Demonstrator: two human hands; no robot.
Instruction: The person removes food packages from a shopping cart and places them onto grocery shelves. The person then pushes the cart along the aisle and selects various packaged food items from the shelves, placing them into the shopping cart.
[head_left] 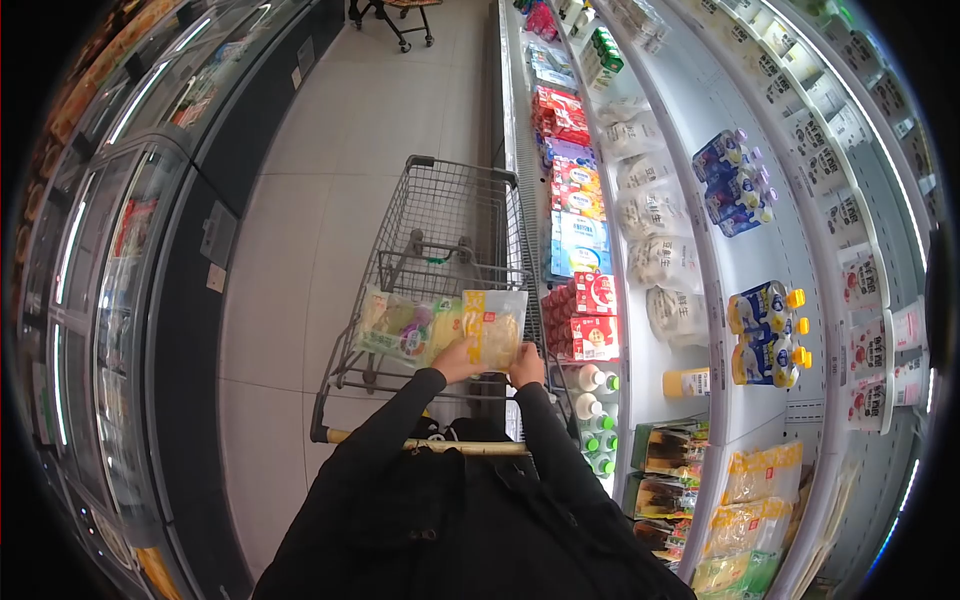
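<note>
A clear and yellow food packet (500, 318) is held upright between my two hands, above the near end of a wire shopping cart (450, 205). My left hand (456, 362) is closed on its lower left edge, and my right hand (525, 366) pinches its lower right corner. Just left of it, partly overlapped, are a yellow-green packet (444, 325) and a clear packet with green and purple contents (397, 327). Whether my left hand also touches the yellow-green packet cannot be made out.
The cart's handle (430, 443) is right before my body. Refrigerated shelves (715, 400) with bottles, cartons and bags run along the right. Glass-fronted cases (130, 290) line the left of the tiled aisle (290, 260). Another cart (405, 22) stands far ahead.
</note>
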